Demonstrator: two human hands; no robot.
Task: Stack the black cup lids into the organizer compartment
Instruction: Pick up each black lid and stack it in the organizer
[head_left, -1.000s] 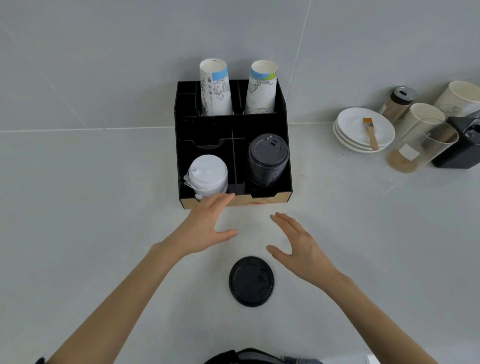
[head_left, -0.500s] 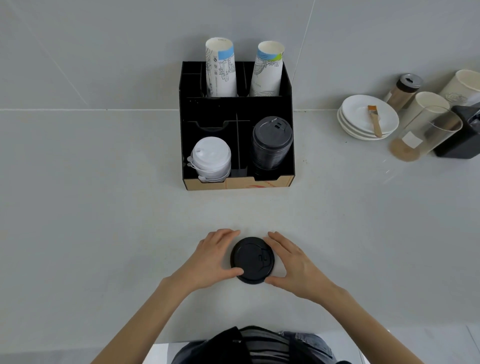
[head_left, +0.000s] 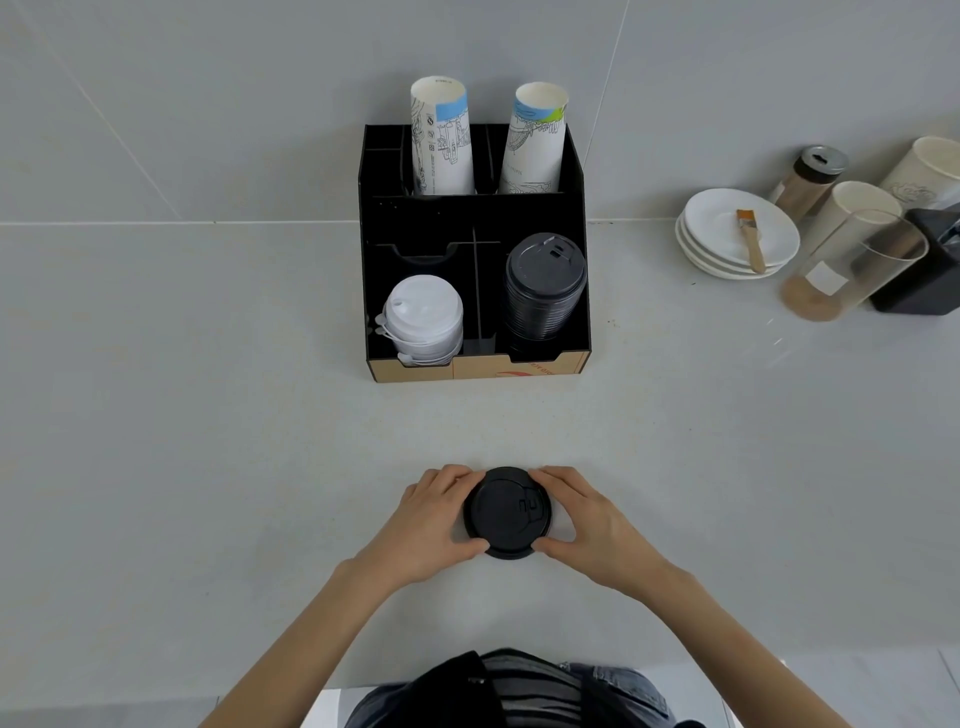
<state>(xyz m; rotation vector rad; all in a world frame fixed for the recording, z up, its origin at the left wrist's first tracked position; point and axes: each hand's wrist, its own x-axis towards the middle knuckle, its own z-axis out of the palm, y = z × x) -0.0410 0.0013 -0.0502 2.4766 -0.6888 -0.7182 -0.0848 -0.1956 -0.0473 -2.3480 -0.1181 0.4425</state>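
A round black plastic cup lid (head_left: 508, 512) lies flat on the pale grey countertop (head_left: 208, 441), close to the counter's near edge and well apart from the organizer behind it. Both hands clasp it from opposite sides. The left hand (head_left: 431, 522) curls half-closed around the lid's left rim, its fingers over the far edge and its thumb pressed to the near edge; the right hand (head_left: 587, 525) mirrors it on the right rim, thumb at the near edge — the two sets of fingertips almost meet at the lid's far side. The lid's top, with its small raised sip tab, faces up between them.

Straight ahead stands the black boxy organizer with a tan cardboard front lip (head_left: 475, 260), set against the grey tiled wall (head_left: 208, 104). Its front right compartment holds a tall stack of black cup lids (head_left: 544, 291) that rises above the compartment walls; the front left compartment holds a shorter stack of white plastic lids (head_left: 423, 319). Two printed white paper cup stacks (head_left: 441, 137) stand upright in the rear compartments.

Between the held lid and the organizer's front lip the countertop is bare, as it is to the left. Off to the right, near the wall, sit a stack of white saucers (head_left: 727, 244) with a small wooden-handled brush (head_left: 750, 241) on top, a clear glass jar (head_left: 852, 270), a metal-capped shaker (head_left: 810, 174), pale cups and a dark box (head_left: 930, 270) — all well clear of the hands.
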